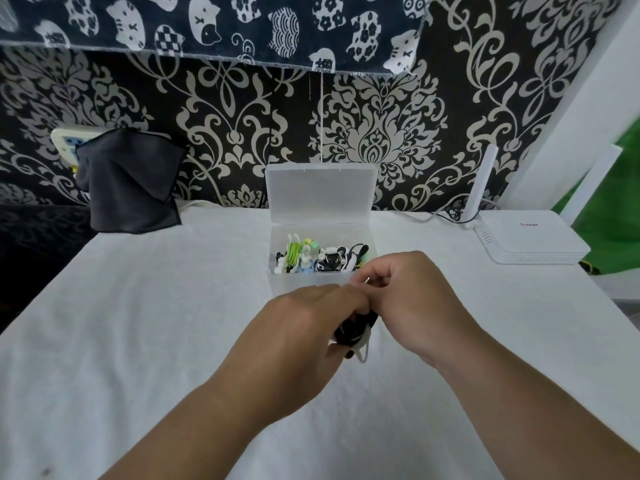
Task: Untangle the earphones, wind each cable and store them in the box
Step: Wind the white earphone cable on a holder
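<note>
Earphones (353,332), a black wound bundle with a white loop hanging below, are held above the bench (138,323): the left hand (304,327) grips the bundle from the side and the right hand (408,296) curls its fingers onto its upper end. Its long axis tilts up toward the open box (287,282), which stands just beyond the hands and nearer the right one, so storing it looks like a short forward reach.

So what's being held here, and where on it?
The left hand and right hand grip the black earphone bundle by its upper end.
</note>
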### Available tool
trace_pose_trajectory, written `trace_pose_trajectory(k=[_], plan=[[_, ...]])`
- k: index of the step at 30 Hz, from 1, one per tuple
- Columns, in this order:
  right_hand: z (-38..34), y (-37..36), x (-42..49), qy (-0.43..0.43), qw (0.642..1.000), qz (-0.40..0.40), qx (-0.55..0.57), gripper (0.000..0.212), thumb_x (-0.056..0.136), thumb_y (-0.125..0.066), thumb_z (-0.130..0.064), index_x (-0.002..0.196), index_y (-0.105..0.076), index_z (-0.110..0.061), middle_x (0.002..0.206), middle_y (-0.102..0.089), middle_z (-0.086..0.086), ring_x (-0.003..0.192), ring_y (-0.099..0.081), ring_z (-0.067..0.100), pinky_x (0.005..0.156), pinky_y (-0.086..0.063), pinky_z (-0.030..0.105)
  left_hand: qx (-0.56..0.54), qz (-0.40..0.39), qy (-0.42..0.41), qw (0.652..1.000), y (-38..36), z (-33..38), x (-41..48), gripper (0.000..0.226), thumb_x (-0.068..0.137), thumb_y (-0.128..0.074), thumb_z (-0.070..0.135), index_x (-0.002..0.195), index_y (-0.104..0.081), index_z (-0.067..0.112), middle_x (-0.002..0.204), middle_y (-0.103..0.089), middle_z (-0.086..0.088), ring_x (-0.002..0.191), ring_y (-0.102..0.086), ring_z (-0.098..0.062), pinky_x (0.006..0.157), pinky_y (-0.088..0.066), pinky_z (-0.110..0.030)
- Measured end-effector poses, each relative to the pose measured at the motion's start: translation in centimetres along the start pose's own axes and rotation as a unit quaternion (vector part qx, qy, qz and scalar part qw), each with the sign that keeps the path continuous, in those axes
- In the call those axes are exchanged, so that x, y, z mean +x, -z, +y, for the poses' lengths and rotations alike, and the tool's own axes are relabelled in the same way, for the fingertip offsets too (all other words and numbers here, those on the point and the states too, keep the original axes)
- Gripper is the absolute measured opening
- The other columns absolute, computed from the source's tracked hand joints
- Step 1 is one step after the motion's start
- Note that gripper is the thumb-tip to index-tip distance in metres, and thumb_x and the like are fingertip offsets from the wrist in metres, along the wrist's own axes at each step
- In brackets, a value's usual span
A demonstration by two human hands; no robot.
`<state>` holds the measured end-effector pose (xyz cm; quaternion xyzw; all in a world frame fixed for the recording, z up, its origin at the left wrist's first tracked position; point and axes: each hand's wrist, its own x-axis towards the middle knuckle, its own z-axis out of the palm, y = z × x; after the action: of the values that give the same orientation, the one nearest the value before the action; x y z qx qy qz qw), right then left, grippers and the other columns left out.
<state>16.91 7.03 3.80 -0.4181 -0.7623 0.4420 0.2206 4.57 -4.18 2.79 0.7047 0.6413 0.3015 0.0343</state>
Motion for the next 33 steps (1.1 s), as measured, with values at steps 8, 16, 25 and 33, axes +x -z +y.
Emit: trace_pose_trajectory(k=[8, 16, 25, 33], plan=[[-0.8, 0.0, -0.4, -0.03, 0.982, 0.024, 0.185, 0.015, 0.088, -0.073, -0.013, 0.073, -0.075, -0.015, 0.059, -0.066, -0.001, 0.052, -0.055, 0.01, 0.053, -0.042, 0.024, -0.294, 0.08, 0.221, 0.927, 0.5, 0.8, 0.1, 0.065, 0.067, -0.087, 0.004, 0.098, -0.054, 0.05, 0.101, -0.068, 0.002, 0.082, -0.07, -0.012, 0.065, -0.057, -0.025], [-1.0, -0.3, -0.7, -0.054, 0.963, 0.023, 0.262, 0.01, 0.087, -0.073, -0.015, 0.078, -0.073, -0.011, 0.061, -0.066, -0.001, 0.058, -0.059, 0.013, 0.059, -0.044, 0.03, -0.342, 0.102, 0.285, 0.89, -0.4, 0.7, 0.4, 0.042, 0.065, -0.089, 0.013, 0.094, -0.066, 0.034, 0.088, -0.073, 0.011, 0.069, -0.068, -0.012, 0.063, -0.055, -0.025], [-1.6, -0.2, -1.3, 0.067, 0.997, 0.015, -0.03, 0.011, 0.087, -0.072, -0.018, 0.085, -0.079, -0.027, 0.076, -0.074, -0.013, 0.075, -0.069, 0.003, 0.072, -0.055, 0.025, -0.201, 0.127, 0.275, 0.932, -0.3, 1.0, 0.1, 0.049, 0.063, -0.09, 0.018, 0.092, -0.059, 0.041, 0.077, -0.066, 0.021, 0.066, -0.062, 0.0, 0.058, -0.045, -0.008], [-2.4, -1.5, -2.3, 0.128, 0.988, 0.069, -0.053, 0.009, 0.081, -0.079, -0.022, 0.078, -0.077, -0.031, 0.081, -0.07, -0.02, 0.085, -0.064, -0.002, 0.07, -0.044, 0.008, -0.185, 0.19, 0.271, 0.925, 0.0, 1.1, 0.2, 0.024, 0.07, -0.084, 0.017, 0.081, -0.071, 0.035, 0.072, -0.063, 0.024, 0.065, -0.06, 0.001, 0.053, -0.041, -0.006]])
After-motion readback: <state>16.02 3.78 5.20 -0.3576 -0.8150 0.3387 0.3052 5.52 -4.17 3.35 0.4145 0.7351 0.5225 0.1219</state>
